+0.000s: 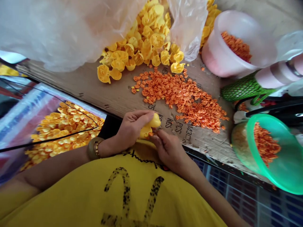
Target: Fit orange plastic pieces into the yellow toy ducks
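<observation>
hands (148, 137): on yellow piece (148, 126) | orange bits (182, 96): piled on cardboard (113, 91)

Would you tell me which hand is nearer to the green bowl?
Right. The right hand is to the left of the green bowl, beside the yellow piece; the left hand holds that piece and lies farther left, so farther from the bowl.

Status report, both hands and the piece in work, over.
Left hand: holding yellow piece. Right hand: fingers pinching small orange piece at its lower edge. Loose orange pile just beyond, on cardboard.
</observation>
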{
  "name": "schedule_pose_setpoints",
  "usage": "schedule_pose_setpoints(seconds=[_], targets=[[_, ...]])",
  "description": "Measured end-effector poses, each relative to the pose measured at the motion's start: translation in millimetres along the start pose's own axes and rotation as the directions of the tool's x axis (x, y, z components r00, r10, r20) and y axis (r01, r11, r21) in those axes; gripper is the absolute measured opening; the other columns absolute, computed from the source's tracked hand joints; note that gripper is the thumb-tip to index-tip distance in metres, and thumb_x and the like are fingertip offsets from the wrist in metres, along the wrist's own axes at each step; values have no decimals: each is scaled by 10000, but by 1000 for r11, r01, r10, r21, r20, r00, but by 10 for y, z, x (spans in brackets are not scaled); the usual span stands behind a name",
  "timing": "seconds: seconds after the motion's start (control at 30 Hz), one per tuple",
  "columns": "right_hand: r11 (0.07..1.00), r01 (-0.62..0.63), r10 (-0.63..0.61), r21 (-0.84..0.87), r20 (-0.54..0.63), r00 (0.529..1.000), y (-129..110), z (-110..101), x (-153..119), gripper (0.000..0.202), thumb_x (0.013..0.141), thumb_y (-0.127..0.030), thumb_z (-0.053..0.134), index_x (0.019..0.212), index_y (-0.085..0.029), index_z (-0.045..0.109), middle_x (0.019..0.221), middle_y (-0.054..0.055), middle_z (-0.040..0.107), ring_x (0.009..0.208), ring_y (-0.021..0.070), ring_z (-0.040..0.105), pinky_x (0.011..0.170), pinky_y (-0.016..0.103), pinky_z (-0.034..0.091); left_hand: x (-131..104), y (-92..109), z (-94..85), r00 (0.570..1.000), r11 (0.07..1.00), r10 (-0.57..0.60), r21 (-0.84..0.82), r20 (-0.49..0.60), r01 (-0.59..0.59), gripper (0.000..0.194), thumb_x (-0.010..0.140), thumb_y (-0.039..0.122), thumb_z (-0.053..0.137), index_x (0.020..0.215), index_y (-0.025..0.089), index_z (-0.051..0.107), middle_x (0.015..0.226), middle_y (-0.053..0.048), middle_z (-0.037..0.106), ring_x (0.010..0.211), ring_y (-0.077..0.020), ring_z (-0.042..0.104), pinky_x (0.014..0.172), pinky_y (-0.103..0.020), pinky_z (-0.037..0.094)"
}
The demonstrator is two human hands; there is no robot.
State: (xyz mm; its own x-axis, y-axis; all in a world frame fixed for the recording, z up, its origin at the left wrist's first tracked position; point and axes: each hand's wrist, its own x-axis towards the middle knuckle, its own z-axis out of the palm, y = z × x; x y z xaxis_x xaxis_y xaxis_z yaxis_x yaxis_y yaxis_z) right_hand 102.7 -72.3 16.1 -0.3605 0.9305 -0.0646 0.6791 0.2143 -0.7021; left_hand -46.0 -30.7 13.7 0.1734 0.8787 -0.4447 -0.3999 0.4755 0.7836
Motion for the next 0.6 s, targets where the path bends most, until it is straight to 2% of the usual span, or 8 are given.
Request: schedule_pose_setpoints(seconds=[0.17,0.33,0.43,0.5,0.53,0.57,0.6], targets=[[998,39,-39,-58,2,999,28,110,56,219,926,-253,332,765,-191,466,587,21,560,479,134,502,503,238,328,-51,-54,-37,994,988,103,108,45,-107,167,774,323,659,822,191,749,820,-24,696,704,-121,594,642,-223,481],[999,20,-20,-29,10,1000,32,172,98,218,918,-250,335,799,-175,502,622,42,593,501,137,517,516,242,330,-52,-69,-36,990,972,108,198,90,-124,189,799,323,635,844,181,750,802,-17,678,712,-117,570,652,-211,463],[999,3,-5,36,31,1000,-39,159,190,235,921,-253,335,824,-163,530,653,49,610,537,139,535,530,239,346,-50,16,-68,989,950,114,281,98,-138,238,827,358,595,867,171,736,769,-16,658,676,-119,548,627,-217,450],[989,-5,-22,145,185,983,-74,95,313,241,925,-242,348,806,-168,544,680,34,622,572,124,545,538,216,365,-70,123,-199,987,912,108,384,118,-146,302,863,392,532,848,161,726,729,-20,643,647,-125,540,597,-222,439],[983,0,-59,183,319,946,-76,50,403,232,918,-235,378,776,-173,552,684,20,627,579,114,543,536,202,365,-93,186,-314,986,879,96,453,134,-147,335,877,401,501,825,156,723,710,-25,638,634,-128,541,584,-224,434],[983,10,-94,186,451,887,-72,4,519,221,903,-225,419,740,-178,561,674,5,628,575,104,535,528,192,357,-129,250,-462,986,831,78,536,148,-146,361,887,404,475,797,153,720,692,-29,635,624,-133,545,573,-225,430],[989,33,-103,141,532,840,-65,-35,660,218,884,-215,459,699,-179,567,650,-6,623,558,98,519,516,192,339,-179,308,-637,985,763,47,631,164,-141,373,890,401,463,778,155,720,680,-33,637,620,-139,556,571,-227,430]])
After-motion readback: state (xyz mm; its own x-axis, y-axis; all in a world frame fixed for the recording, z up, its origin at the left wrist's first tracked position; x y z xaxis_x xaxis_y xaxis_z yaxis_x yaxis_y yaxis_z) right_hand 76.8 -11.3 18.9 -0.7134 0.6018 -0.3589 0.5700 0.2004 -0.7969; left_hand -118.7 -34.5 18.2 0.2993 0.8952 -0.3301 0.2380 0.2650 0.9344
